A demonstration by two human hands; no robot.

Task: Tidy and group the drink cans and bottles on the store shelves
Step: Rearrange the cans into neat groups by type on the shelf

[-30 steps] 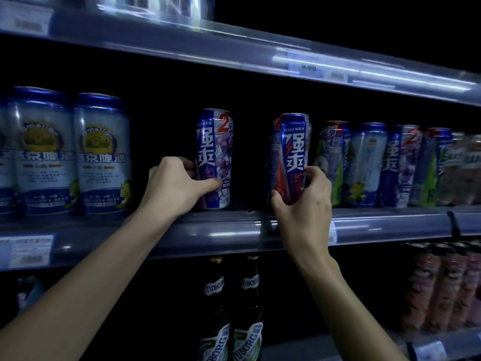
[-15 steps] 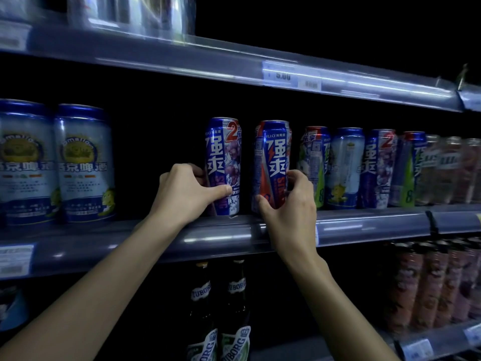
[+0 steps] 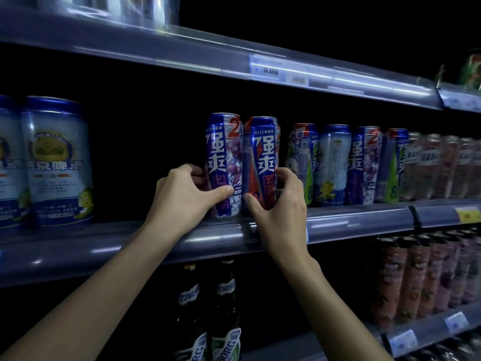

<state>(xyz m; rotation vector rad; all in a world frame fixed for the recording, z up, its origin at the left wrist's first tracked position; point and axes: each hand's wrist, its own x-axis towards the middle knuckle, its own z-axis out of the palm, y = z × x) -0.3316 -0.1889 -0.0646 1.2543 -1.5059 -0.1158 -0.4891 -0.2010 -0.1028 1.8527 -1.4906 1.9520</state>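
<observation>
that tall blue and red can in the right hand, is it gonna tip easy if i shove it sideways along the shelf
Probably yes. The blue and red can is tall and narrow, so a push near its top would likely tip it. The right hand grips it low, which should let it slide. It now stands against the purple can held by the left hand, which likely braces it on that side.

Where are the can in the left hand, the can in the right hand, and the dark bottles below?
grape can (image 3: 225,152), head view, label middle.
red can (image 3: 261,157), head view, label front.
dark bottles (image 3: 225,303), head view, right bottle's body.
</observation>
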